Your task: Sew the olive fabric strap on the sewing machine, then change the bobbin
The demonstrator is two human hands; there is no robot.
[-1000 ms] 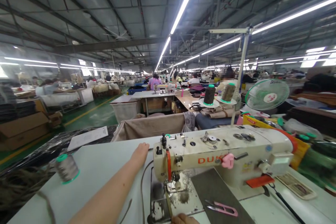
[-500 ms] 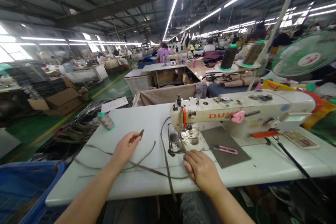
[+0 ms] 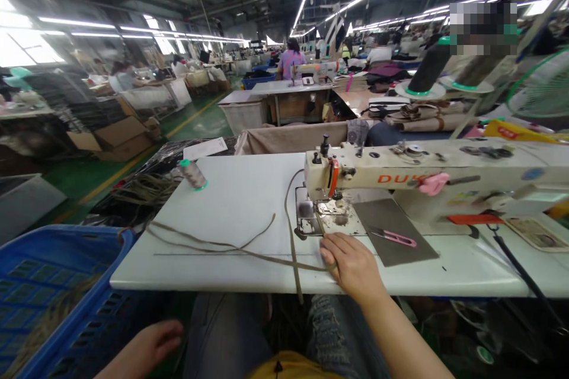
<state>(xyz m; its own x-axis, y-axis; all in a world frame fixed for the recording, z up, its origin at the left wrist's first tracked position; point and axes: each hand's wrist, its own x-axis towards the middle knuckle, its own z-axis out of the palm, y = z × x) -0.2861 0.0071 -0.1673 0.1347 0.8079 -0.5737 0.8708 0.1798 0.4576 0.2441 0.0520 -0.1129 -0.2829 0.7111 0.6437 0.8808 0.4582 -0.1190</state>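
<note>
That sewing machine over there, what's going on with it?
A person sits at a white sewing table facing an industrial sewing machine. Their right hand rests on a long narrow tan strap, just in front of the machine; the strap trails across the table and hangs over its front edge. Their left hand is down below the table, near a blue plastic crate. Pink thread snips lie on a grey mat beside the machine.

Sewing factory floor, live and busy — green-painted aisles (image 3: 200,121), long fluorescent tubes (image 3: 306,0) overhead, industrial sewing machines (image 3: 400,172), thread cones (image 3: 193,174), cardboard boxes (image 3: 120,139), workers (image 3: 291,63) at benches down the hall.
</note>
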